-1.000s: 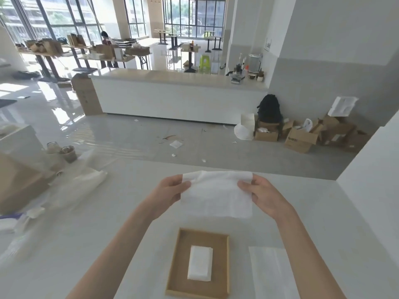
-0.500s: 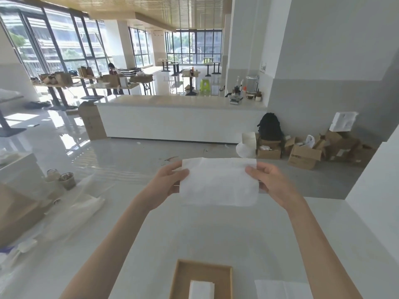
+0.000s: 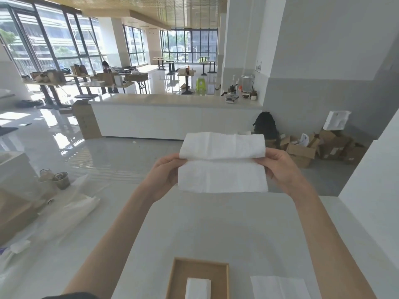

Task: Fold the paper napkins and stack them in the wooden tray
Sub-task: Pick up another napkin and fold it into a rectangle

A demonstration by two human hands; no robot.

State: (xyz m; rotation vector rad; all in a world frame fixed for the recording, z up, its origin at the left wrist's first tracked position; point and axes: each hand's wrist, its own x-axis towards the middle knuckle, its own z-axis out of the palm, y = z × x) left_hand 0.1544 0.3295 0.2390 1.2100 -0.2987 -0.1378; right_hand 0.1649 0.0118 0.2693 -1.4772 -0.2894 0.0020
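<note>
Both hands up at mid-frame, holding one paper napkin (image 3: 222,167) in the air above the white bench (image 3: 216,234). Left hand (image 3: 164,175) pinches the napkin's left edge, fingers closed on the paper w/ thumb toward the front. Right hand (image 3: 280,169) pinches the right edge the same way. Napkin stretched flat between them; its top part is folded over toward the camera, so a doubled band runs across the upper half and a single layer hangs below.

Wooden tray (image 3: 179,275) sits at bottom centre of the frame, partly cut off by the lower edge. Inside it lies a folded napkin (image 3: 197,288), roughly centred, not touching the tray walls as far as visible. Just right of the tray, flat on the bench, an unfolded napkin sheet (image 3: 278,287), apart from the tray.

Left side of frame: clear plastic bag (image 3: 71,210) lying on the bench, two paper cups (image 3: 58,180) behind it, brown cardboard box (image 3: 15,210) at the far left edge. Bkgd, right of centre: pile of cardboard boxes (image 3: 319,147) on the floor by the wall.
</note>
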